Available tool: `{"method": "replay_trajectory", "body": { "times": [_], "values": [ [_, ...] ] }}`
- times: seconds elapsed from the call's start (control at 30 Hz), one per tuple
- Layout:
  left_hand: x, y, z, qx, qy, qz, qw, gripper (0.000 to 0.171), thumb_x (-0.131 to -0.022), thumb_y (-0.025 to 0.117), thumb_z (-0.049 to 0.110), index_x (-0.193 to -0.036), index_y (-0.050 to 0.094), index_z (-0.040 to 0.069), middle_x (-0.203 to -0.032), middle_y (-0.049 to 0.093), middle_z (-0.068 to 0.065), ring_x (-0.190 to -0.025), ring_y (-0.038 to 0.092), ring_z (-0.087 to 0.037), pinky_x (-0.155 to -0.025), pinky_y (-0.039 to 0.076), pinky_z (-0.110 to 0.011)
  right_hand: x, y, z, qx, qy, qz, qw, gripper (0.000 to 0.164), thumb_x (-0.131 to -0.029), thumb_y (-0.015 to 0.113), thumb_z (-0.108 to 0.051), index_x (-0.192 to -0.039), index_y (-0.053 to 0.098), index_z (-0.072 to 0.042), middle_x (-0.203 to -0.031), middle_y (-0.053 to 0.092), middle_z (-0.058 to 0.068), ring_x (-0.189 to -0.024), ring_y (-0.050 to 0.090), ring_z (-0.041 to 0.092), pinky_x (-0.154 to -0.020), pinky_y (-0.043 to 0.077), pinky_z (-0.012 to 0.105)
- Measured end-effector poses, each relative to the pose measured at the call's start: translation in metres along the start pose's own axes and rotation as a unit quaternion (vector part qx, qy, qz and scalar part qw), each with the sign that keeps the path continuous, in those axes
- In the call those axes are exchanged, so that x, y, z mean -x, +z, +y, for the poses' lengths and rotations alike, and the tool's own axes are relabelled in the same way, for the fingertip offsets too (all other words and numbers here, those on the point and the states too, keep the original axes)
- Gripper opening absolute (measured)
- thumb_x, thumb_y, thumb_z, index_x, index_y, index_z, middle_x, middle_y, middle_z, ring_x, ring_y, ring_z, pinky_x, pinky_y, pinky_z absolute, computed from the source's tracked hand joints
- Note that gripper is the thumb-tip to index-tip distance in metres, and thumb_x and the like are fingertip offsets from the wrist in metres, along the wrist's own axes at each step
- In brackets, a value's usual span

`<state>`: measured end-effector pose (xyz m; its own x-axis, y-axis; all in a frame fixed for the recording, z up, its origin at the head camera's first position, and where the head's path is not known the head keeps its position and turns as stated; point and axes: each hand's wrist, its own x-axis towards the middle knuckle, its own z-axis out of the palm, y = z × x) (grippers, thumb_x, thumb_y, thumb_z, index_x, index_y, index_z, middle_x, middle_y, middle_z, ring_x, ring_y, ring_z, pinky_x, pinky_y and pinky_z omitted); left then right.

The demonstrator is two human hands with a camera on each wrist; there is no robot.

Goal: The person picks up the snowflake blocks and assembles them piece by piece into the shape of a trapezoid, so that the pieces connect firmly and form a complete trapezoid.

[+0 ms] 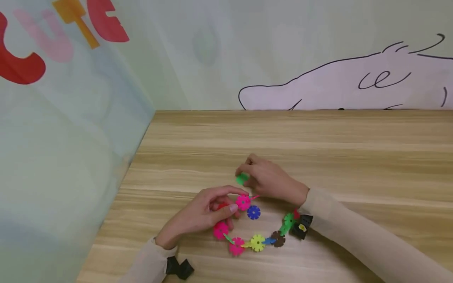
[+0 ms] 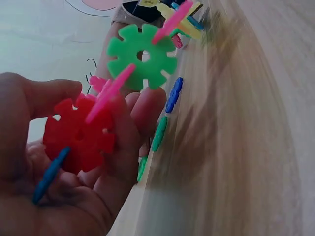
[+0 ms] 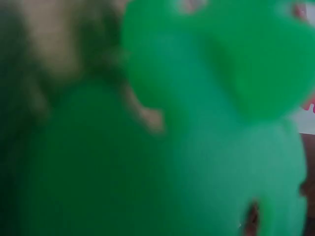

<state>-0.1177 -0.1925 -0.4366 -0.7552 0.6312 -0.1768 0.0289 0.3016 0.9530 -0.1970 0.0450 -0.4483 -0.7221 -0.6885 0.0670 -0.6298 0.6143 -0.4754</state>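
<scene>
A chain of notched plastic discs [image 1: 258,243] curves over the table in pink, green, yellow, blue and brown. My left hand [image 1: 201,210] holds one end of it, fingers and thumb around a red disc [image 2: 78,135]. A pink disc [image 1: 243,202] sits at its fingertips, and a green disc [image 2: 142,56] joins on beyond the red one in the left wrist view. Farther back, my right hand [image 1: 270,179] pinches a loose green disc [image 1: 242,179] with curled fingers. Blurred green discs [image 3: 236,157] fill the right wrist view. Between the hands lies a blue disc [image 1: 253,212].
The wooden table [image 1: 301,145] meets a painted wall [image 1: 198,47] at the back and another at the left. Black wrist straps [image 1: 302,228] are on both sleeves; the right one is beside the chain's green end.
</scene>
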Motion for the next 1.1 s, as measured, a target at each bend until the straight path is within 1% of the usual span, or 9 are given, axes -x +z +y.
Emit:
{"method": "replay_trajectory", "body": {
  "times": [0.1, 0.2, 0.27, 0.37, 0.5, 0.63, 0.77, 0.97, 1.1],
  "values": [
    [0.001, -0.001, -0.002, 0.005, -0.009, 0.003, 0.9999, 0.038, -0.110, 0.061, 0.021, -0.148, 0.061, 0.018, -0.104, 0.080, -0.020, -0.078, 0.081, -0.027, -0.069, 0.065, -0.031, 0.004, 0.000, 0.003, -0.035, 0.013, 0.009, 0.999, 0.021, -0.093, 0.083, -0.010, -0.111, 0.073, -0.011, -0.105, 0.070, 0.004, -0.087, 0.063, 0.015, -0.081, 0.059, 0.033],
    [-0.001, 0.001, -0.002, 0.009, -0.016, 0.002, 0.9998, 0.039, -0.110, 0.062, 0.022, -0.149, 0.061, 0.018, -0.103, 0.079, -0.020, -0.079, 0.081, -0.028, -0.069, 0.064, -0.030, 0.020, -0.010, 0.011, -0.112, 0.050, 0.021, 0.992, 0.012, -0.096, 0.080, -0.009, -0.103, 0.072, -0.013, -0.091, 0.074, -0.001, -0.080, 0.063, 0.011, -0.076, 0.057, 0.028],
    [-0.003, 0.002, -0.001, 0.010, -0.018, 0.004, 0.9998, 0.039, -0.110, 0.061, 0.022, -0.149, 0.060, 0.017, -0.101, 0.078, -0.020, -0.080, 0.081, -0.028, -0.067, 0.062, -0.027, 0.035, -0.017, 0.015, -0.174, 0.077, 0.026, 0.981, 0.008, -0.098, 0.078, -0.011, -0.104, 0.074, -0.013, -0.082, 0.074, -0.002, -0.074, 0.063, 0.011, -0.071, 0.055, 0.026],
    [-0.004, 0.004, 0.000, 0.008, -0.015, 0.008, 0.9998, 0.039, -0.110, 0.061, 0.022, -0.149, 0.060, 0.015, -0.098, 0.078, -0.020, -0.079, 0.081, -0.029, -0.061, 0.057, -0.025, 0.057, -0.026, 0.017, -0.256, 0.104, 0.023, 0.961, 0.012, -0.099, 0.077, -0.013, -0.111, 0.076, -0.010, -0.078, 0.073, 0.003, -0.070, 0.065, 0.016, -0.066, 0.055, 0.026],
    [-0.003, 0.006, 0.001, 0.005, -0.007, 0.013, 0.9999, 0.038, -0.110, 0.062, 0.022, -0.148, 0.061, 0.016, -0.100, 0.080, -0.016, -0.079, 0.081, -0.028, -0.058, 0.055, -0.024, 0.074, -0.028, 0.012, -0.324, 0.103, 0.028, 0.940, 0.017, -0.100, 0.076, -0.010, -0.116, 0.077, -0.006, -0.079, 0.074, 0.011, -0.068, 0.069, 0.019, -0.066, 0.060, 0.027],
    [-0.002, 0.009, 0.003, 0.003, -0.004, 0.017, 0.9998, 0.037, -0.109, 0.064, 0.022, -0.146, 0.063, 0.020, -0.104, 0.079, -0.014, -0.080, 0.082, -0.025, -0.058, 0.057, -0.024, 0.080, -0.024, 0.003, -0.352, 0.103, 0.039, 0.930, 0.017, -0.099, 0.076, -0.009, -0.116, 0.077, -0.005, -0.081, 0.074, 0.016, -0.066, 0.069, 0.021, -0.063, 0.060, 0.028],
    [-0.002, 0.012, 0.005, -0.003, -0.009, 0.018, 0.9998, 0.035, -0.108, 0.066, 0.021, -0.143, 0.065, 0.024, -0.103, 0.078, -0.014, -0.079, 0.081, -0.022, -0.057, 0.057, -0.025, 0.081, -0.019, -0.002, -0.356, 0.099, 0.032, 0.929, 0.019, -0.100, 0.076, -0.010, -0.118, 0.078, -0.005, -0.080, 0.073, 0.015, -0.066, 0.069, 0.027, -0.059, 0.057, 0.027],
    [-0.001, 0.014, 0.003, -0.031, 0.006, 0.029, 0.9991, 0.033, -0.106, 0.069, 0.020, -0.139, 0.068, 0.026, -0.094, 0.079, -0.009, -0.077, 0.080, -0.019, -0.050, 0.046, -0.019, 0.080, -0.015, -0.002, -0.355, 0.083, 0.038, 0.931, 0.017, -0.099, 0.076, -0.008, -0.115, 0.080, -0.003, -0.078, 0.075, 0.014, -0.065, 0.069, 0.026, -0.056, 0.055, 0.024],
    [-0.001, 0.016, 0.001, -0.032, 0.021, 0.038, 0.9986, 0.032, -0.105, 0.071, 0.018, -0.137, 0.070, 0.024, -0.092, 0.080, -0.007, -0.078, 0.081, -0.020, -0.048, 0.038, -0.017, 0.078, -0.013, -0.003, -0.357, 0.088, 0.047, 0.929, 0.017, -0.099, 0.076, -0.005, -0.115, 0.081, -0.003, -0.078, 0.076, 0.013, -0.066, 0.070, 0.025, -0.054, 0.052, 0.023]
  ]
}}
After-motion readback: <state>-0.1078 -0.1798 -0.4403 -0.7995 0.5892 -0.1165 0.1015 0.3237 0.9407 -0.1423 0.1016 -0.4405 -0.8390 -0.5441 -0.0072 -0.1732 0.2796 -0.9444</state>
